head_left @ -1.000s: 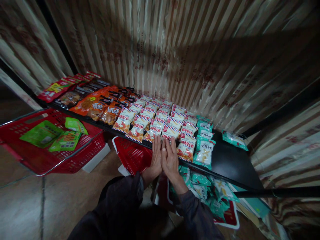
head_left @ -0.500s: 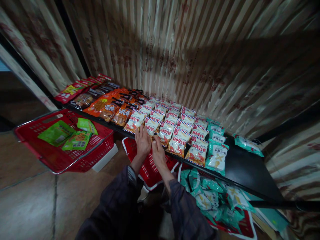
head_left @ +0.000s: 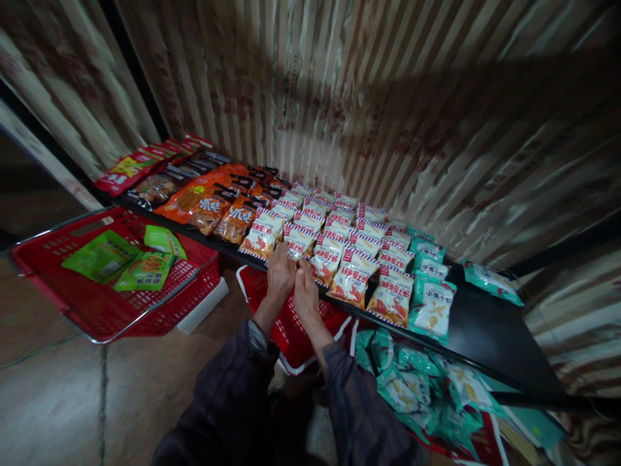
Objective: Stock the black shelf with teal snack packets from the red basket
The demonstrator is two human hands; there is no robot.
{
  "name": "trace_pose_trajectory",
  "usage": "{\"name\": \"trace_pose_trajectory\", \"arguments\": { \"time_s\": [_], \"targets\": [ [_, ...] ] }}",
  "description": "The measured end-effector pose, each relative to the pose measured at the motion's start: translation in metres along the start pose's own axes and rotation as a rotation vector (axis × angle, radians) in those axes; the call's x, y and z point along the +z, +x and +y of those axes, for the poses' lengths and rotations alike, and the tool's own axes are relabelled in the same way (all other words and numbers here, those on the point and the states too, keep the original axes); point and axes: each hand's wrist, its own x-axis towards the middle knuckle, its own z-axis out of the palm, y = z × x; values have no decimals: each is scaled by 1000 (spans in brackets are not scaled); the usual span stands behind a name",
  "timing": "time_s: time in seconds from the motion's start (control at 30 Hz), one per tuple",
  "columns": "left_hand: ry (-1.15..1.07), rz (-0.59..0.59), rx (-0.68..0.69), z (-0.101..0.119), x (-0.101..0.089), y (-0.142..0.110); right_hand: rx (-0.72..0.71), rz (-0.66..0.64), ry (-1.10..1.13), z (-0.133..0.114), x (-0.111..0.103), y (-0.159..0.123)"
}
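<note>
Rows of white-and-orange snack bags [head_left: 355,278] with striped edges lie on a black shelf [head_left: 490,330]. At the front edge, my left hand [head_left: 280,275] presses its bent fingers on the lower left of one white snack bag [head_left: 297,237]. My right hand [head_left: 306,294] is close beside it, thumb up at the same bag's lower right corner; its other fingers are mostly hidden. The bag's lower end sits between my hands. Left of these rows are orange snack bags [head_left: 237,219]; to the right, teal-and-white bags [head_left: 433,307].
A red basket [head_left: 140,317] with several green packets [head_left: 145,270] stands at the left. Below the shelf are another red basket [head_left: 291,333] and one full of teal bags [head_left: 412,388]. One teal bag [head_left: 491,281] lies at the shelf's right end. Striped sheeting [head_left: 339,97] hangs behind.
My left fingers, stretched over the bag before, are now more bent at its lower end. My hands stay close together. The view has shifted slightly.
</note>
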Motion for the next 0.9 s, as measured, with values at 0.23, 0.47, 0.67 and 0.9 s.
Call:
{"name": "trace_pose_trajectory", "arguments": {
  "time_s": [0.23,0.47,0.67,0.9],
  "targets": [
    [-89,21,-78,6,-2,3,-25,9,11,-2,2,6],
    [-93,43,-74,4,1,2,-51,-5,-37,-5,3,9],
    [-132,76,-29,3,10,1,-92,4,-97,-7,-2,16],
    [-90,48,7,3,22,0,-55,-23,-104,-5,-11,21]
  ]
}}
